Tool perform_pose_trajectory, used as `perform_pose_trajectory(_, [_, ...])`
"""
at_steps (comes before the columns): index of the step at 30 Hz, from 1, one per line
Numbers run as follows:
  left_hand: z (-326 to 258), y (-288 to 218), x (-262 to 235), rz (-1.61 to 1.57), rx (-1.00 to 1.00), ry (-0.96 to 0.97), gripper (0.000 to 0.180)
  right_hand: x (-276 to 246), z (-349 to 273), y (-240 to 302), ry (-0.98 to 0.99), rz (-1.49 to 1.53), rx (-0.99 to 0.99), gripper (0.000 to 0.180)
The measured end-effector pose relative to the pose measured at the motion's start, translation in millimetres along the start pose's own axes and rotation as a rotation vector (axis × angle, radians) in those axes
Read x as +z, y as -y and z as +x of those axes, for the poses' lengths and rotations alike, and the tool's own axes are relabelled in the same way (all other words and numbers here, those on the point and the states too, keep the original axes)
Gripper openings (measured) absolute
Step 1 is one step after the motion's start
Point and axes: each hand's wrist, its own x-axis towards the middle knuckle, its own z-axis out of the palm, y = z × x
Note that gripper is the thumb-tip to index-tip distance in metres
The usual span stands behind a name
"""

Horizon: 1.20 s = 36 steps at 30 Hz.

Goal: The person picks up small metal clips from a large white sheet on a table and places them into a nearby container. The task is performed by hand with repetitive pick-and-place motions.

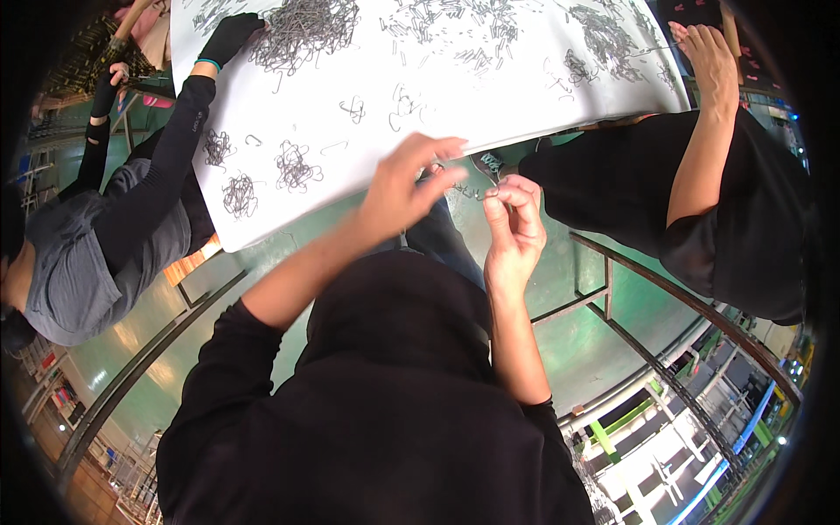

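Just off the near edge of the white table [516,109], my right hand [516,223] pinches a short string of small, dark bent-wire pieces [466,190] between thumb and fingertips. The string reaches left toward my other hand. My left hand [402,188] is raised beside it, somewhat smeared by motion, with thumb and fingers apart and no object visible in its grasp. Nearest on the tabletop are loose clusters of wire hooks [405,103] and a smaller cluster [353,108]. Tangled heaps of hooks [297,166] lie farther left.
A large hook pile [306,35] and scattered short wire pieces [455,31] cover the far table. At left, a co-worker's black-gloved hand [232,39] reaches into the pile. Another co-worker's bare hand [709,61] is at right. Metal rails [682,293] stand on both sides.
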Motion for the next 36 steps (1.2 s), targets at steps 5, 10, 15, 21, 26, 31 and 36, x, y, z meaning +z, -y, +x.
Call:
perform_pose_trajectory(5, [90.1,92.3,-0.6,0.588,0.056,0.169,0.02,-10.3,4.1,-4.0,0.024,-0.061,-0.028,0.009])
perform_pose_trajectory(10, [114.0,124.7,14.9,0.738,0.001,0.394,0.015,-11.9,1.0,-8.8,0.008,-0.091,-0.001,0.008])
perform_pose_trajectory(15, [103.2,104.6,10.6,0.629,0.012,0.316,0.014,-7.4,-2.8,-15.4,0.013,-0.155,0.011,0.005])
perform_pose_trajectory(21, [46.7,18.6,-12.6,-0.216,-0.572,0.288,0.016,3.4,-6.6,-24.9,0.023,-0.265,0.0,0.005])
perform_pose_trajectory(26, [18.9,-26.2,-27.8,-0.305,-0.578,0.233,0.016,13.8,-13.6,-29.4,0.023,-0.246,0.018,0.006])
perform_pose_trajectory(31, [0.8,-35.7,-35.6,-0.233,-0.595,0.206,0.013,18.9,-20.2,-34.4,0.064,-0.306,-0.026,0.008])
perform_pose_trajectory(36, [-13.6,-29.9,-43.7,-0.138,-0.322,0.174,0.011,19.8,-24.5,-40.0,0.102,-0.241,0.058,0.006])
